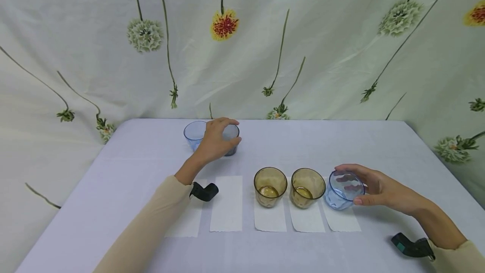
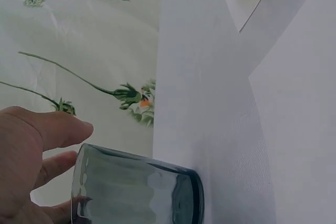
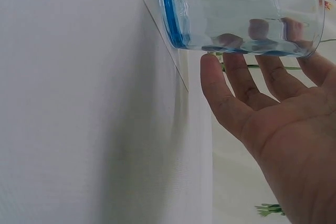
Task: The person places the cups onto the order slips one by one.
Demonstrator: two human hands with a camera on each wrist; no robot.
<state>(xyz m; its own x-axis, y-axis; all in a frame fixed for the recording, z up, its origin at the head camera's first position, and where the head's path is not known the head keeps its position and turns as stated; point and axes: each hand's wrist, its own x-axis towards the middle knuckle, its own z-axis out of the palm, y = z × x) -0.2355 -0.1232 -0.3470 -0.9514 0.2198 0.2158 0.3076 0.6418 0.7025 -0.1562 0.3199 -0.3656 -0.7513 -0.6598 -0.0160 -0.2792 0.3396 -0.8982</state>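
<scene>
At the back left, a smoky grey glass [image 1: 231, 151] stands beside a blue glass [image 1: 194, 136]. My left hand [image 1: 217, 141] arches around the grey glass, thumb on the near side and fingers beyond it. In the left wrist view, the upper digit is just off the rim of the grey glass [image 2: 131, 187]. On the right, my right hand [image 1: 382, 191] holds another blue glass [image 1: 337, 197] between thumb and fingers, over the top of the rightmost white paper slip [image 1: 342, 221]. Its fingers [image 3: 236, 77] lie along the wall of that glass [image 3: 241, 14].
Two amber glasses, one in the middle [image 1: 270, 199] and one right of it [image 1: 303, 199], stand at the tops of paper slips beside the right blue glass. More white slips [image 1: 226, 205] lie to the left, one partly under the left forearm. A flowered cloth [image 1: 242, 66] hangs behind the table.
</scene>
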